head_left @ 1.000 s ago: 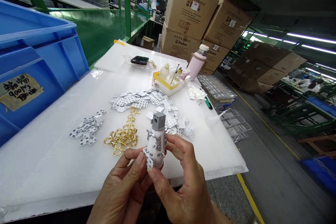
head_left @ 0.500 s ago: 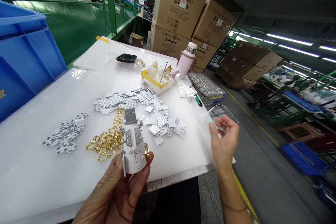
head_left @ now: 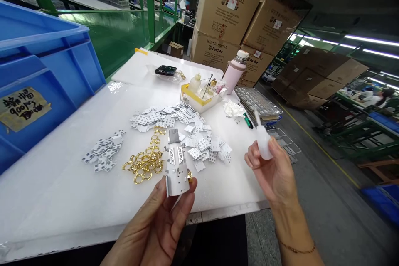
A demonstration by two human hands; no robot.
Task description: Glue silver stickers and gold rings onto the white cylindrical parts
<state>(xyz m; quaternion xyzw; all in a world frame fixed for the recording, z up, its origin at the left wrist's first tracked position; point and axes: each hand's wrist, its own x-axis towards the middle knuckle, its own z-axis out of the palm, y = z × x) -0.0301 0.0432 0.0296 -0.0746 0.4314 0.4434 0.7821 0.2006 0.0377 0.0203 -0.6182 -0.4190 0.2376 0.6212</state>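
Note:
My left hand (head_left: 162,220) grips a pale grey model part (head_left: 178,174), a curved tapering shell with lattice pieces and a darker grey block at its top. A small gold piece (head_left: 189,176) shows at the shell's right side by my fingertips. Raised over the table's right edge, my right hand (head_left: 274,166) is closed round a small white squeeze bottle (head_left: 264,143), its thin nozzle pointing up. Behind the shell lie gold rings (head_left: 145,164) in a heap and many small light grey plates (head_left: 202,141). Another pile of plates (head_left: 104,149) is farther left.
A yellow-edged tray (head_left: 199,99) holds bottles and small tools. Beside it stand a pink flask (head_left: 233,75), crumpled tissue (head_left: 233,109) and a green-handled tool (head_left: 248,121). A blue crate (head_left: 71,54) borders the left; cartons (head_left: 224,16) rise behind the white table (head_left: 62,199).
The view has swung left, so the table sits farther right. The white bottle, only a faint blur before, now shows clearly upright in my right hand. My left hand still holds the shell.

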